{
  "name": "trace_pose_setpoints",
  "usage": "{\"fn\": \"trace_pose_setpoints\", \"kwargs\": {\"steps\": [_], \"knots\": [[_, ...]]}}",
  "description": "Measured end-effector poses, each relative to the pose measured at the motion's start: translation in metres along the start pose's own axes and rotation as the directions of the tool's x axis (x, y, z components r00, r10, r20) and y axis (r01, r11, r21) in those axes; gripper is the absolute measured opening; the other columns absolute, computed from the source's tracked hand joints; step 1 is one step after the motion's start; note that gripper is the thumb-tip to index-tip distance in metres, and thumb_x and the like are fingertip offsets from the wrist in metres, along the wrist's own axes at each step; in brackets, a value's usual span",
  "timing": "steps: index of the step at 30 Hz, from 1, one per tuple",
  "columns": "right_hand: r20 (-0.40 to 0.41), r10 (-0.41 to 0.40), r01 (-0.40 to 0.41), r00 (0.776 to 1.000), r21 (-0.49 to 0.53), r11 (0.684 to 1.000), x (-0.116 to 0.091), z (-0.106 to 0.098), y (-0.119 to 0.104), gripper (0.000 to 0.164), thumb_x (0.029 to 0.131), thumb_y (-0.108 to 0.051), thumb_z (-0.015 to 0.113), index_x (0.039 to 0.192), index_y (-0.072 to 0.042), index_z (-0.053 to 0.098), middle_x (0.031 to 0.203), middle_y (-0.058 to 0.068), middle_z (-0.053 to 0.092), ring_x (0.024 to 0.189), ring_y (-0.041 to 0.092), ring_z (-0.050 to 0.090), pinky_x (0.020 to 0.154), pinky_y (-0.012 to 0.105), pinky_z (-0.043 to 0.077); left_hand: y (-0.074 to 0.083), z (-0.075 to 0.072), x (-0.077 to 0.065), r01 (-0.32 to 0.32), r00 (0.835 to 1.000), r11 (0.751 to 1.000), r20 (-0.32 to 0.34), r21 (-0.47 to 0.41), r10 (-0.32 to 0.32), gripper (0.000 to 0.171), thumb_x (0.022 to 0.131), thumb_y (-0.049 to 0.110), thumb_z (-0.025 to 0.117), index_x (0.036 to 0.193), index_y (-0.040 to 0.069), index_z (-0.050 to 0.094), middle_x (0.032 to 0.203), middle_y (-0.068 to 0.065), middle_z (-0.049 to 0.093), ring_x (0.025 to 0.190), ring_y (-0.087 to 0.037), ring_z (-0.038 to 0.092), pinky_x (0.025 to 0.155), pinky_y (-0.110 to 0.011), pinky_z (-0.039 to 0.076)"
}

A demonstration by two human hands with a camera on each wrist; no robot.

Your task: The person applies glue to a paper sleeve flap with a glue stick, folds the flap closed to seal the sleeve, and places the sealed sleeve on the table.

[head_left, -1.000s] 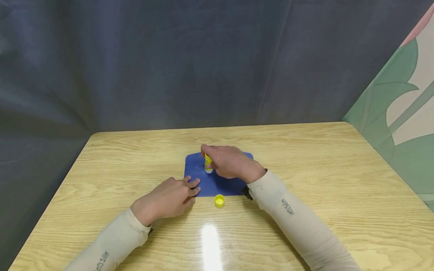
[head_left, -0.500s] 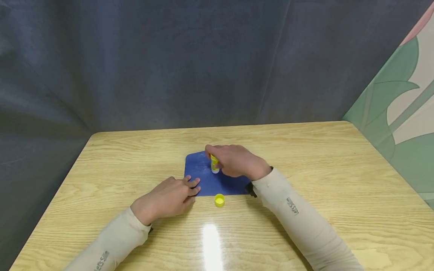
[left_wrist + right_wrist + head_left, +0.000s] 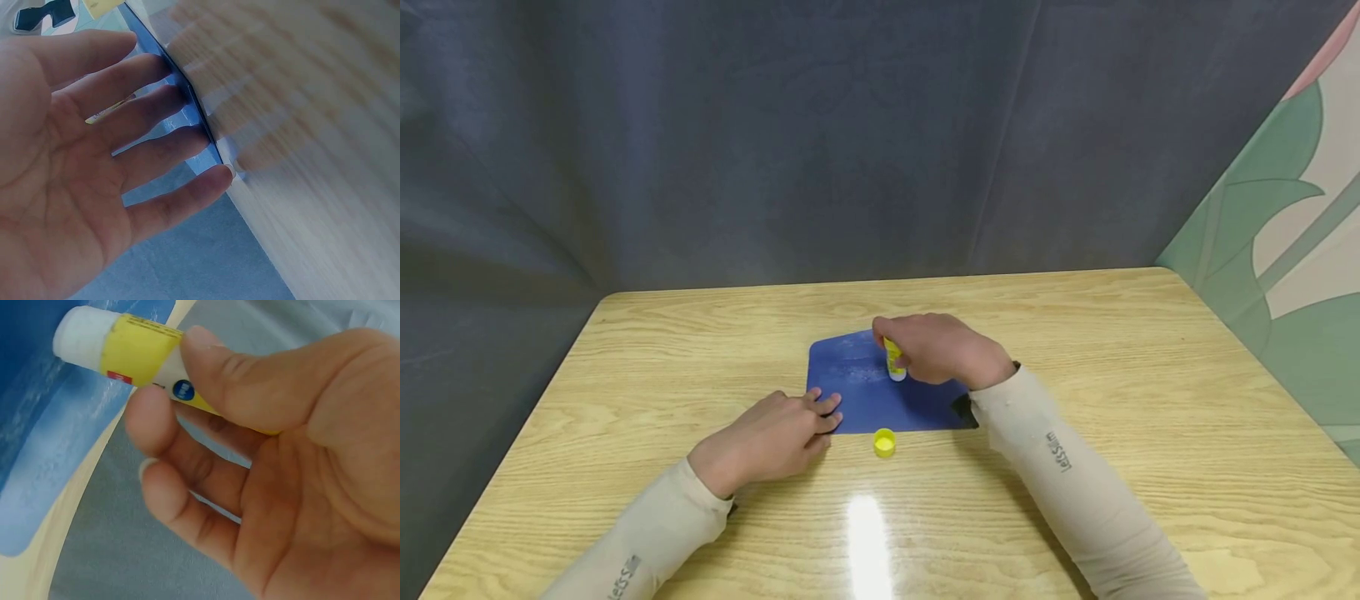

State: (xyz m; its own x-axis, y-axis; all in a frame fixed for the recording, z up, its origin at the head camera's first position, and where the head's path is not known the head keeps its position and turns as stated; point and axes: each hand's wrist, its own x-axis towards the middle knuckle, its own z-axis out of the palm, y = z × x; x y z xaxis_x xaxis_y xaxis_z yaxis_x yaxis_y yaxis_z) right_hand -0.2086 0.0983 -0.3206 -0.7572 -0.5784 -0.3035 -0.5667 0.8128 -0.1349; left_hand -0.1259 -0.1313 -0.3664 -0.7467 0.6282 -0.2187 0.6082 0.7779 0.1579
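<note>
R hand [image 3: 942, 347] grips 1 glue stick [image 3: 139, 349] on 1 blue sheet [image 3: 880, 408]; L hand [image 3: 775, 437], fingers spread, on 8-o'clock cnr; 1 cap [image 3: 884, 443] at 6.

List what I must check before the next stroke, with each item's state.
1. Right hand grips the glue stick: ok.
2. White end meets the blue sheet: ok.
3. Left hand touches the sheet's near left corner: ok.
4. Yellow cap is off, on the table: ok.
5. White streaks reach the sheet's near edge: not ok, none visible there.
6. Enough glue left inside: cannot tell.
</note>
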Motion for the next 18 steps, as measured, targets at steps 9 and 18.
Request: {"fn": "trace_pose_setpoints", "kwargs": {"steps": [9,18], "knots": [[0.013,0.056,-0.056,0.998,0.015,0.998,-0.006,-0.008,0.012,0.027,0.094,-0.018,0.069,0.119,-0.021,0.062,0.101,-0.005,0.067,0.087,0.016,0.060,0.081,0.036,0.052,-0.001,0.000,0.000,0.002,1.000,1.000,0.002,-0.006,-0.002,0.038,0.101,0.026,0.059,0.136,0.012,0.062,0.150,-0.007,0.051,0.139,-0.031,0.049,0.094,-0.050,0.052],[-0.011,0.075,-0.075,0.997,0.004,0.997,-0.015,-0.012,0.025,0.029,0.088,-0.011,0.074,0.115,-0.021,0.074,0.113,0.000,0.070,0.103,0.022,0.063,0.092,0.043,0.054,0.000,0.001,-0.001,-0.003,1.000,1.000,-0.005,0.001,0.003,0.038,0.101,0.027,0.058,0.137,0.012,0.061,0.150,-0.006,0.051,0.138,-0.030,0.049,0.086,-0.045,0.054]]}}
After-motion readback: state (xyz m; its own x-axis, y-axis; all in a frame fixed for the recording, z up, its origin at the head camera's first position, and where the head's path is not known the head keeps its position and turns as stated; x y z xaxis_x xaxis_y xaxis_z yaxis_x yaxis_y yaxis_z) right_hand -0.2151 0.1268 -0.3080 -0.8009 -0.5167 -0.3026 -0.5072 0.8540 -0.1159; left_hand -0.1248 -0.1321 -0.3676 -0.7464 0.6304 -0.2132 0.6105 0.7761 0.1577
